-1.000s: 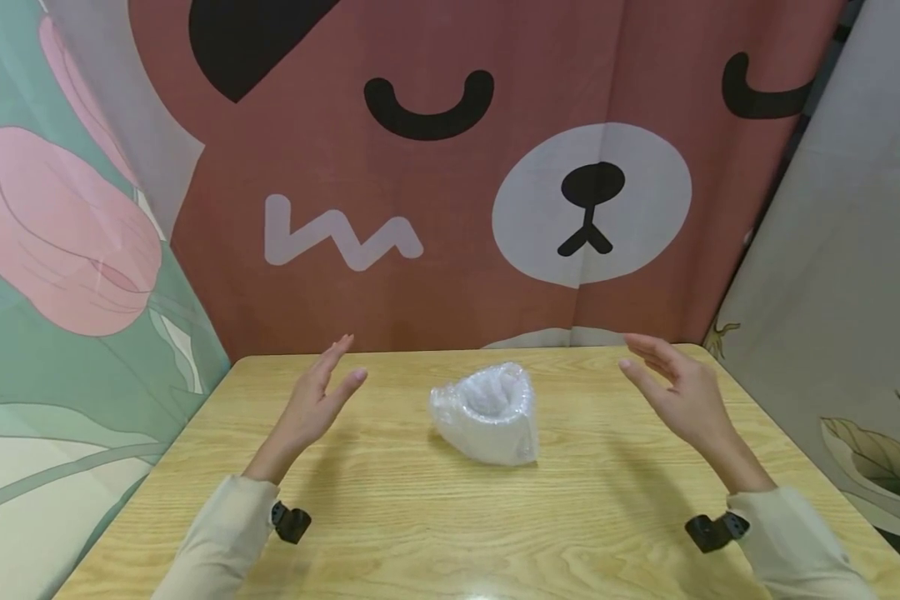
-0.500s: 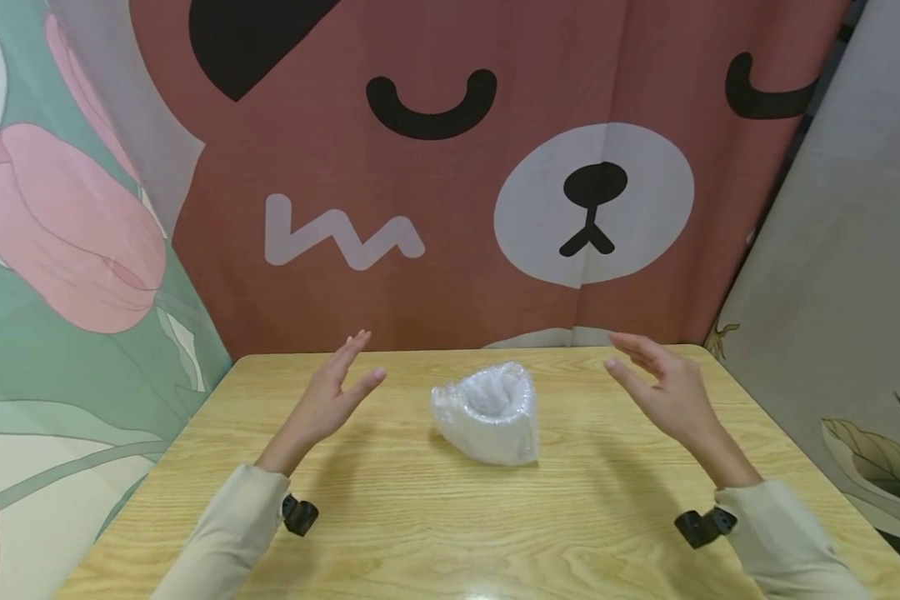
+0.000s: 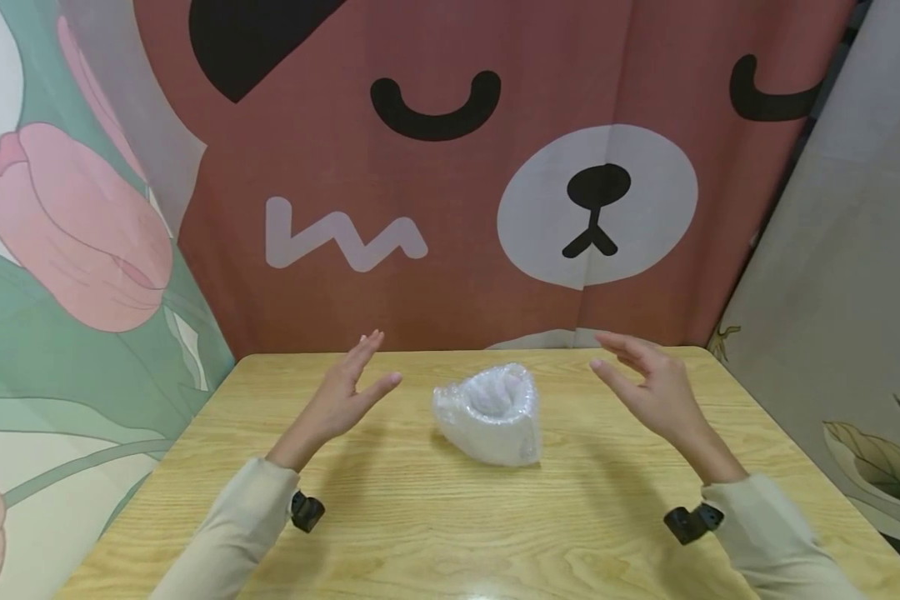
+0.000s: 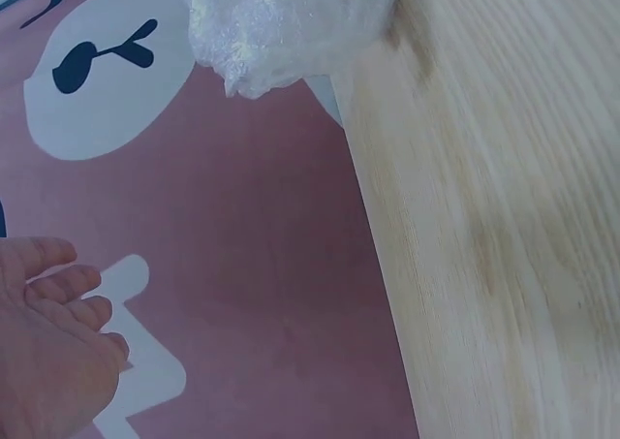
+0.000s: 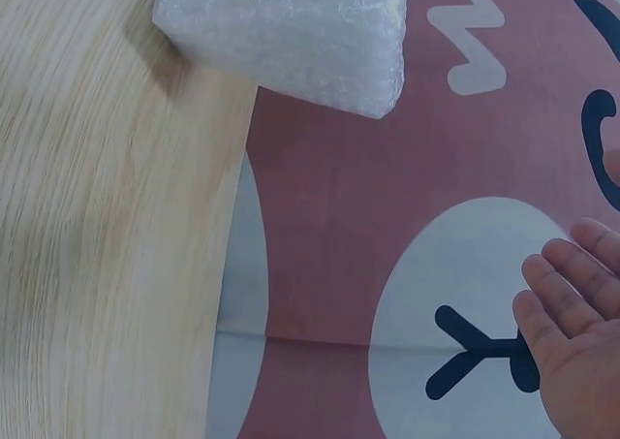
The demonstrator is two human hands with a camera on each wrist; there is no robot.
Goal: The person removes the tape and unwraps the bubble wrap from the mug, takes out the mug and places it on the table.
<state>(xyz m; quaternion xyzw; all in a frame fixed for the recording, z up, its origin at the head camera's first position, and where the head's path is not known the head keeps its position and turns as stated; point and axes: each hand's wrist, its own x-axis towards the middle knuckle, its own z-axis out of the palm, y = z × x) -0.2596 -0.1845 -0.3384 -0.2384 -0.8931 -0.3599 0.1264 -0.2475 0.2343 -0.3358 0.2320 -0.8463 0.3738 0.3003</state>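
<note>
A bundle of clear bubble wrap [image 3: 495, 421] sits near the middle of the table, whitish, with a hollow at its top; what it wraps, if anything, cannot be made out. To its left my left hand [image 3: 339, 398] hovers above the wood, fingers straight and thumb apart. On the other side my right hand [image 3: 656, 392] is raised in the same way, palm facing inward and fingers slightly bent. Neither hand touches the bundle. Both wrist views show the bubble wrap [image 4: 291, 22] at the top, with the left palm [image 4: 53, 352] and the right palm [image 5: 586, 342] bare.
The light wooden table [image 3: 420, 533] reaches back to a hanging cloth [image 3: 450, 283] printed with a sleeping bear. A flower-print cloth [image 3: 82, 225] hangs along the left side and a grey cloth [image 3: 832, 292] along the right. A small black camera is strapped to each wrist.
Both hands have drifted inward, the left one rightward and the right one leftward, narrowing the gap to the bubble wrap. The bundle stays in its place on the table.
</note>
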